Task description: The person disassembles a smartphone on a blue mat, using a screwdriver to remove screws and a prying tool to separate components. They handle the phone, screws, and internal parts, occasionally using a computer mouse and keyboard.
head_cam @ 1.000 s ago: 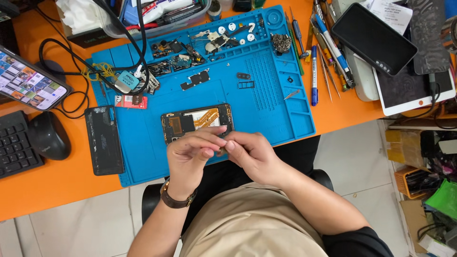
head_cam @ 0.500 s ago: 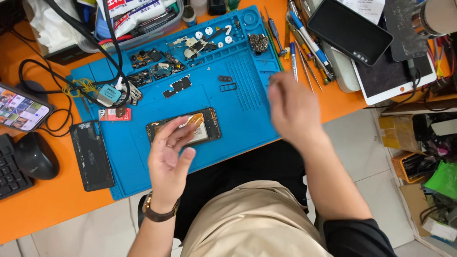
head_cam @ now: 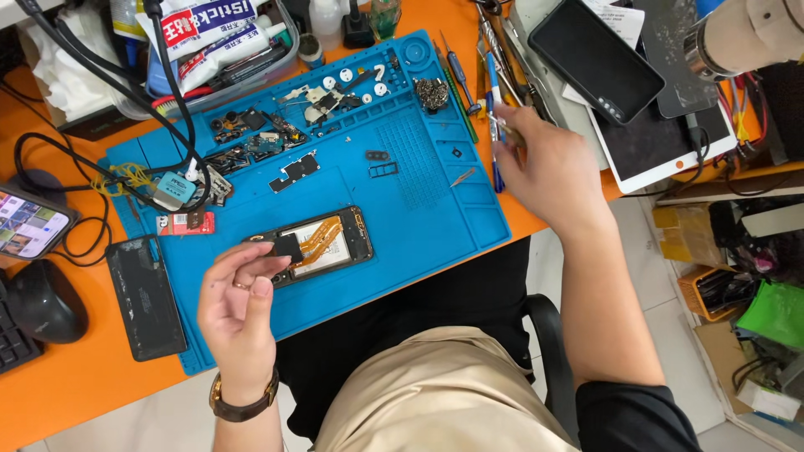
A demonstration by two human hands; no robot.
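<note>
An opened phone (head_cam: 322,243) with orange flex cables lies on the blue work mat (head_cam: 419,201). My left hand (head_cam: 239,305) hovers at the phone's left end and pinches a small black part (head_cam: 287,246) between thumb and fingers. My right hand (head_cam: 548,172) is off the mat's right edge among the hand tools (head_cam: 494,92), its fingers closed around a thin tool (head_cam: 502,130). Small removed parts and screws (head_cam: 335,92) lie along the mat's far trays.
A dark phone back panel (head_cam: 146,297) lies at the mat's left edge, with a mouse (head_cam: 42,301) and a lit phone (head_cam: 29,226) beyond it. A black phone (head_cam: 595,59) and white tablet (head_cam: 662,142) sit at the right. Cables (head_cam: 100,125) cross the far left.
My right hand left the opened phone and swung right to the tools, where it now grips one. My left hand stayed at the phone's left end with the small black part.
</note>
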